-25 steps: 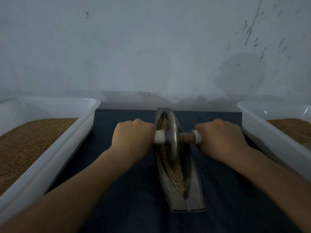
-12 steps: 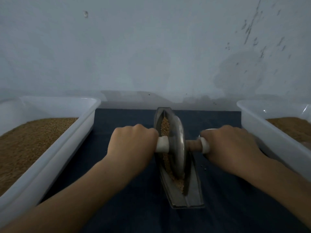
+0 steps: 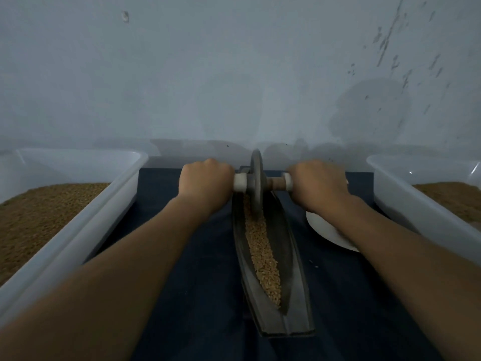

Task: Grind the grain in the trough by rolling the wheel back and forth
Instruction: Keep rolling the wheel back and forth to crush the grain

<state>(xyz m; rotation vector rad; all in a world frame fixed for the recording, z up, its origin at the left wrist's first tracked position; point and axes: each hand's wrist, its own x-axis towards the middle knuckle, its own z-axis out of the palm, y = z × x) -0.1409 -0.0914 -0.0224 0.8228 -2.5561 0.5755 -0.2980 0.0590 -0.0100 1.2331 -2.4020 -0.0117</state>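
One grey metal wheel (image 3: 256, 183) stands on edge at the far end of the long, boat-shaped trough (image 3: 289, 269), a little above the middle of the frame. Its rim sits in the groove, on the upper end of a strip of pale grain (image 3: 263, 251) that runs down the groove toward the lower centre.

A wooden axle (image 3: 277, 182) with white collars passes through the wheel's hub. The left hand (image 3: 207, 182) is curled in a fist round the axle's left end, up against the left collar. The right hand (image 3: 318, 186) is wrapped round the right end in the same way. Both forearms reach in from the bottom corners.

The trough lies on a dark blue cloth (image 3: 197, 282). A white plate (image 3: 328, 230) lies on the cloth to the right of the trough, partly under the right forearm. The left tub (image 3: 86, 222) and the right tub (image 3: 406, 204), both white plastic, flank the cloth at the frame's edges, each holding brown granules (image 3: 39, 217). A pale, stained wall (image 3: 234, 74) fills the upper half.
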